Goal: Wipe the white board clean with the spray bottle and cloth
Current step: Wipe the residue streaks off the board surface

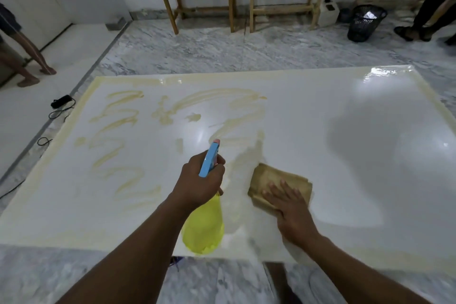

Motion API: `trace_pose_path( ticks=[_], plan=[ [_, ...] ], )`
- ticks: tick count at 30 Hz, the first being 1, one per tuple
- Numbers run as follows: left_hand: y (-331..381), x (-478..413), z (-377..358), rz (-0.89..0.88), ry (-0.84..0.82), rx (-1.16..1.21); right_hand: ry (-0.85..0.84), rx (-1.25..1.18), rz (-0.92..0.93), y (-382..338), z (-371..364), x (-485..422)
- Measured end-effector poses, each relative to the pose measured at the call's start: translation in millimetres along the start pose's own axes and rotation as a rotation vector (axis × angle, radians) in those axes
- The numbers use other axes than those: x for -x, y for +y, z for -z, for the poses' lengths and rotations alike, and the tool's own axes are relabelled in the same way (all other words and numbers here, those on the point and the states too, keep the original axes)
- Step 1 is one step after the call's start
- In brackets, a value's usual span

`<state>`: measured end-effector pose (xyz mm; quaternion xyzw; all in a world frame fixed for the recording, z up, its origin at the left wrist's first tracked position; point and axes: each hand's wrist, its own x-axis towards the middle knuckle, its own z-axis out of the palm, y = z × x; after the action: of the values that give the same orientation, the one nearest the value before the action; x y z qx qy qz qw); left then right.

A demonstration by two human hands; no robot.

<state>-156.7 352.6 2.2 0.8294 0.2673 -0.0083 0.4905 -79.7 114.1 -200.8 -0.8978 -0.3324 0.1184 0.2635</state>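
A large white board (320, 116) lies flat in front of me, with yellowish-brown smears over its left half and along its edges. My left hand (201, 180) grips the neck of a spray bottle (203, 227) with a yellow body and a blue trigger head that points away from me over the smears. To its right my right hand (290, 207) presses flat, fingers straight, on a folded brown cloth (271, 180) lying on the board near the front edge. The board's right half looks glossy and unmarked.
Beyond the board stand wooden table frames (204, 7) and a black mesh waste basket (365, 22). One person's legs (27, 57) are at far left, another's at far right (429, 15). A black cable and adapter (60, 102) lie on the floor left of the board.
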Motion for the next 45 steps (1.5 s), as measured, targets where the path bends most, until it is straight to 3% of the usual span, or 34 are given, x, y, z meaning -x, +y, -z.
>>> trace_pose_path(
  ticks=[4,5,7,10,13,15,17,20,24,27,29,31,33,39,45],
  plan=[
    [-25.4,64.7,18.3,-0.003,-0.025,0.030,0.001,-0.163,0.043,-39.2,-6.0,53.4],
    [-29.7,73.5,23.8,-0.006,-0.038,0.033,0.044,-0.269,-0.031,-45.6,3.0,48.0],
    [-32.4,80.5,34.5,-0.005,-0.051,0.026,0.068,-0.491,-0.352,-61.7,50.1,27.3],
    [-29.5,71.5,46.4,-0.014,-0.030,0.001,-0.216,-1.040,-0.698,-55.1,106.1,-0.5],
    [-20.3,47.6,55.6,-0.059,-0.036,-0.005,-0.459,-1.206,-0.658,-52.5,132.7,-29.8],
    [-14.9,21.2,61.1,-0.069,-0.042,-0.014,-0.558,-1.128,-0.585,-40.6,143.3,-72.2],
    [-9.3,-7.0,66.2,-0.058,-0.055,-0.005,-0.552,-1.011,-0.526,-27.7,164.2,-127.6],
    [-1.7,-58.8,71.4,-0.053,-0.081,0.000,-0.339,-0.771,-0.418,-10.9,199.7,-228.5],
    [4.4,-113.4,73.9,-0.036,-0.103,-0.004,-0.019,-0.093,-0.309,0.9,214.2,-345.0],
    [2.0,-154.2,71.1,-0.031,-0.081,0.016,0.027,0.025,-0.288,33.0,185.5,-408.4],
    [-8.3,-169.7,66.8,-0.047,-0.082,0.006,-0.059,0.046,-0.331,53.0,148.0,-426.2],
    [-14.3,-173.1,64.2,-0.051,-0.080,0.000,-0.096,0.110,-0.300,58.7,106.3,-411.9],
    [-27.4,-175.6,63.4,-0.027,-0.087,-0.012,0.037,0.148,-0.196,57.8,67.8,-389.4],
    [-42.8,-142.2,76.2,-0.001,-0.099,-0.042,0.102,0.069,-0.139,24.8,24.1,-279.2],
    [-57.5,-37.5,102.9,-0.070,-0.109,-0.040,0.136,0.041,-0.074,-56.1,-41.3,-91.9]
  ],
)
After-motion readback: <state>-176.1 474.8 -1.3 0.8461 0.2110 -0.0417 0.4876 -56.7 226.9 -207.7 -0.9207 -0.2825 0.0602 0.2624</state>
